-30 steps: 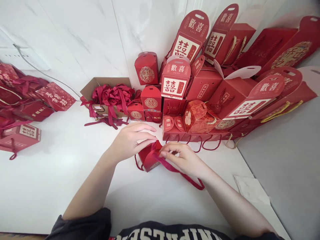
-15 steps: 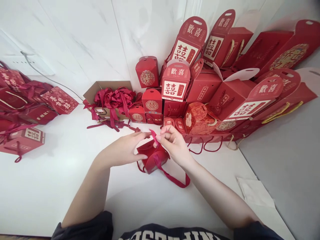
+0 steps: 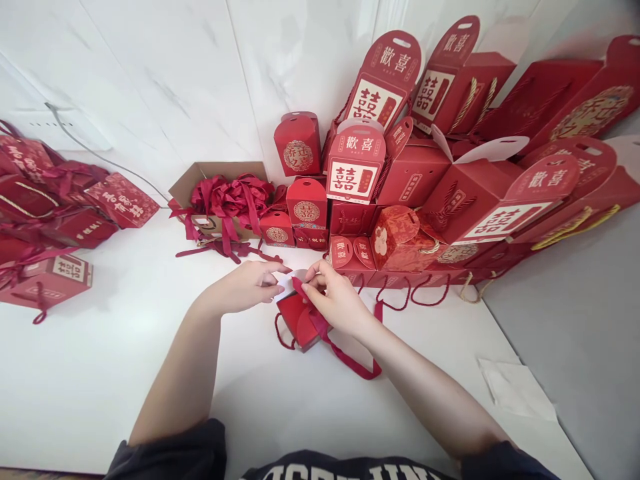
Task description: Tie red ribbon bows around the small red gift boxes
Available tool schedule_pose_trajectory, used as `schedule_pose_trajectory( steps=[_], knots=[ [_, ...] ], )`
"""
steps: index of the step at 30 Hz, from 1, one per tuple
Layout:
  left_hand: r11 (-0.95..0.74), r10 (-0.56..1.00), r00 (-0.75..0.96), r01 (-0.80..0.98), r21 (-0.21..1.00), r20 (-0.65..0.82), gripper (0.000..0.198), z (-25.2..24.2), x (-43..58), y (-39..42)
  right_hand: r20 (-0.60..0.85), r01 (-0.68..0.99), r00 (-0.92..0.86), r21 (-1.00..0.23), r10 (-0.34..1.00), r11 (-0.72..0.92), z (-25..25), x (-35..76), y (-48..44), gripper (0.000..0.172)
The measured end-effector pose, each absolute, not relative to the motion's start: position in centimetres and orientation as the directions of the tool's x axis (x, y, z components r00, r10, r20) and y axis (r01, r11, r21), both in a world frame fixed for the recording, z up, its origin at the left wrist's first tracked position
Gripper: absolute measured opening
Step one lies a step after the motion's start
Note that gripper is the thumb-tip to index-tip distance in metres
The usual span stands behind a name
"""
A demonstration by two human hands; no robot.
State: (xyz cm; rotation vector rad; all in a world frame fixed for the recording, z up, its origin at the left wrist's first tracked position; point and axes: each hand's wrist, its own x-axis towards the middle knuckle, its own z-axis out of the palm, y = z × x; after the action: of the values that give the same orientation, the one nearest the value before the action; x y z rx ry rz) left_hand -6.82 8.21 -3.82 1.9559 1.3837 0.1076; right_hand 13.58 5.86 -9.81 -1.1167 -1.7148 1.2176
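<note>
A small red gift box with a dark red cord handle sits on the white table. One flap is raised at its far side and shows a white face. My left hand has thumb and index finger at this flap, pinching its edge. Between the thumb and fingers of my right hand is the end of a red ribbon. The ribbon runs over the box top, and its long tail loops on the table at the right. My right hand covers part of the box.
Behind the hands stands a cardboard box full of red ribbons. Red gift boxes are stacked at the back right. More ribboned boxes lie at the left. A white paper sheet lies at the right.
My left hand has moved up to the box's far side, and a flap with a white face now stands there. My right hand has shifted slightly left and down with the ribbon end.
</note>
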Motion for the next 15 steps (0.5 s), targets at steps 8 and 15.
schedule_pose_trajectory(
  steps=[8,15],
  knots=[
    [-0.199,0.830,0.458,0.777,0.598,-0.318,0.049,-3.4,-6.4,8.0,0.116,0.317,-0.332,-0.921,0.936,0.227,-9.9,13.3,5.8,0.005],
    [-0.235,0.855,0.467,0.734,0.637,-0.223,0.033,-3.6,-5.8,8.3,0.105,0.276,-0.380,-0.935,0.919,0.221,-9.7,13.5,5.7,0.008]
  ],
)
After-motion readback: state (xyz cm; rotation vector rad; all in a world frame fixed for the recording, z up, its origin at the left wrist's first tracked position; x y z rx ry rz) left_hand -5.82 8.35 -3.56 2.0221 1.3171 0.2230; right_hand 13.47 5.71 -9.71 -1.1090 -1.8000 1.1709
